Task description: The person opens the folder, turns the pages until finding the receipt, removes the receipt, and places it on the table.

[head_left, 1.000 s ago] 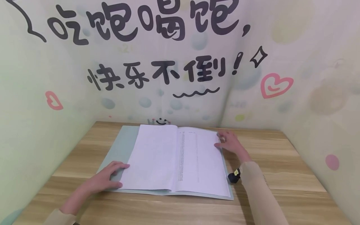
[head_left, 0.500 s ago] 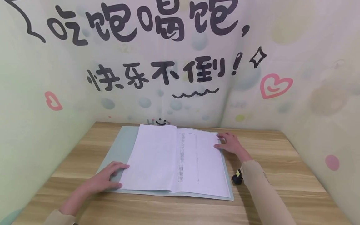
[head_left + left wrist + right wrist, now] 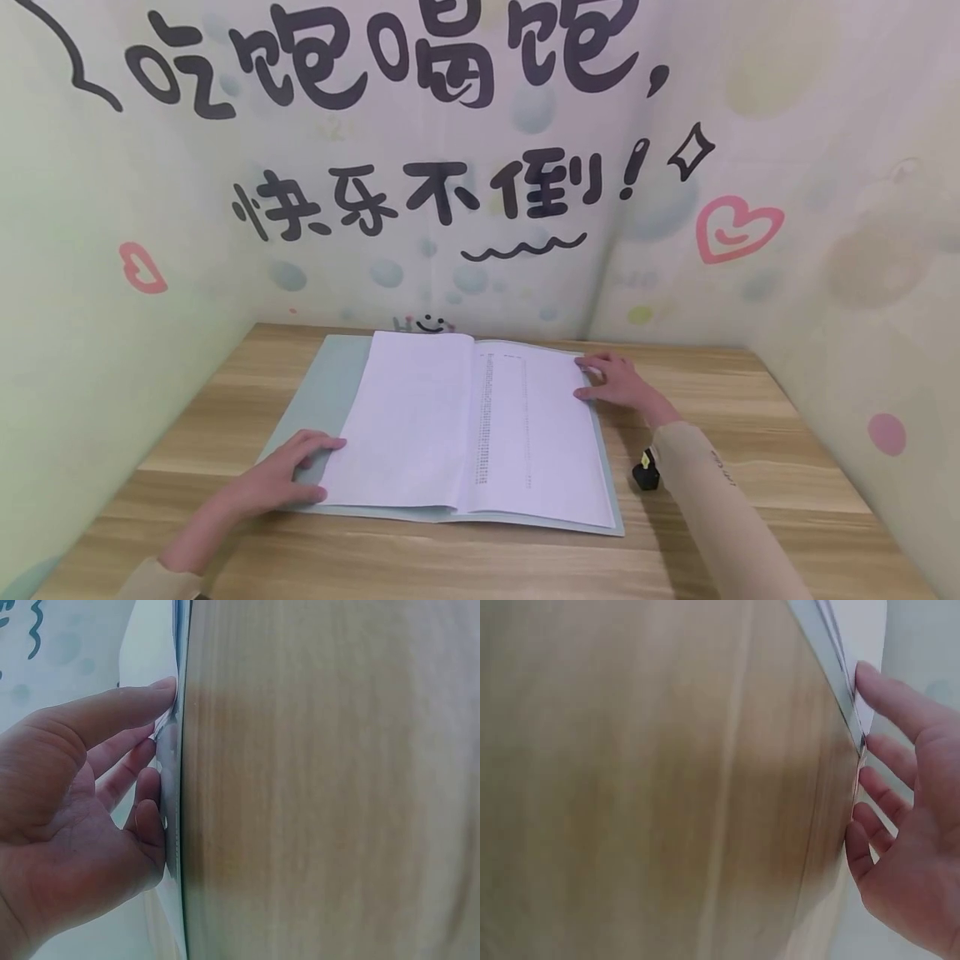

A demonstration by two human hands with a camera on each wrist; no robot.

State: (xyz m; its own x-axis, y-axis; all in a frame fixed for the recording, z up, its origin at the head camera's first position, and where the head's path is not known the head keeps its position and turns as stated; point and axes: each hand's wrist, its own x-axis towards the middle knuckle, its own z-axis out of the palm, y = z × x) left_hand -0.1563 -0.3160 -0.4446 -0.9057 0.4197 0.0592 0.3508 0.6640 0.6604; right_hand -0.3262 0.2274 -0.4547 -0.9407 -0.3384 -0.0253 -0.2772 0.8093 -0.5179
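A booklet of white pages (image 3: 408,417) lies spread on a pale blue-green folder cover (image 3: 327,375). Its left page looks blank; the right page (image 3: 551,442) carries narrow columns of small print. My left hand (image 3: 281,473) rests at the left page's lower outer edge, thumb and fingertips apart, touching paper and cover. In the left wrist view the left hand's fingers (image 3: 124,709) meet the stack edge. At the upper right corner of the right page, my right hand (image 3: 618,383) touches the paper with spread fingertips; the right wrist view shows its thumb (image 3: 900,701) on the page.
Under the folder is a wood-grain table (image 3: 750,467). A pale printed wall (image 3: 480,283) with large black lettering rises behind it, and side walls close in left and right. A small black device (image 3: 646,472) is at the right cuff (image 3: 693,467).
My right forearm and the black device at its cuff have shifted a little to the right, while the fingertips stay at the page corner. The left hand and the pages look unmoved.
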